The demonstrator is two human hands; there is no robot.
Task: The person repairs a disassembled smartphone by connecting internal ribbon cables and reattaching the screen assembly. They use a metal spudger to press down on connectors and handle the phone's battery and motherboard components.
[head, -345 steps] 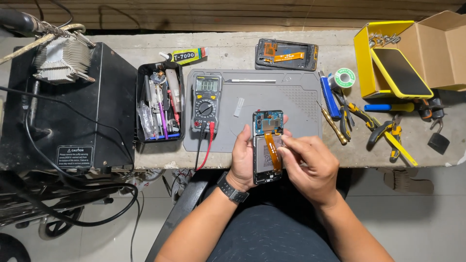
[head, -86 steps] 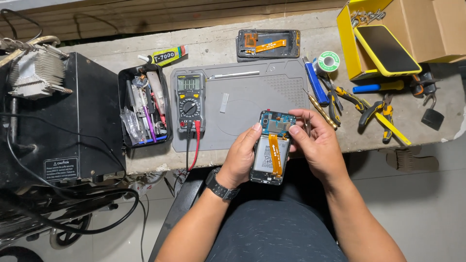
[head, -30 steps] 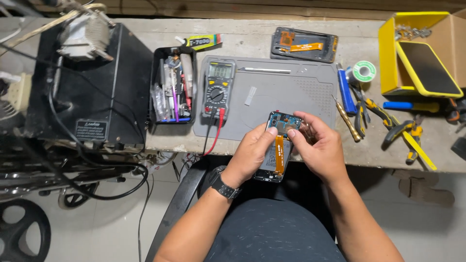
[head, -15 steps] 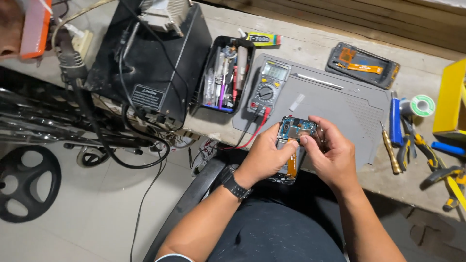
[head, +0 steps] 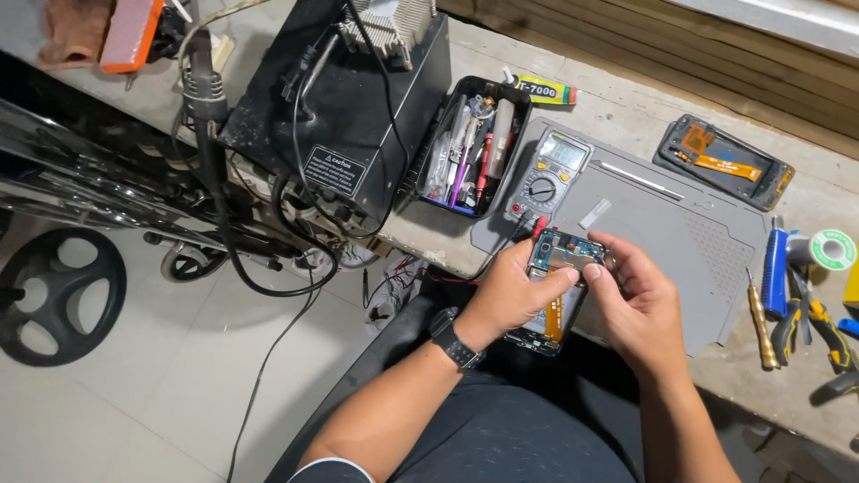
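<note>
A person seated at a cluttered tabletop (head: pixel 626 116) holds an opened smartphone (head: pixel 557 291) with its back cover off, circuit board and orange ribbon cable exposed, just in front of the near edge of a grey work mat (head: pixel 680 241). The left hand (head: pixel 512 291), a dark watch (head: pixel 455 338) on its wrist, is clamped around the phone's left side, thumb pressing on the upper board; the right hand (head: pixel 633 300) grips the right side, its fingertips pinched together at the phone's top edge. On the mat's far left corner lies a multimeter (head: pixel 548 172), beside a black tray of small tools (head: pixel 470 148) and a black box-shaped machine (head: pixel 344 107). Farther right rest another opened phone frame (head: pixel 723 161), a solder spool (head: pixel 832 249), a blue-handled tool (head: pixel 775 275) and a brass-handled screwdriver (head: pixel 761 313).
</note>
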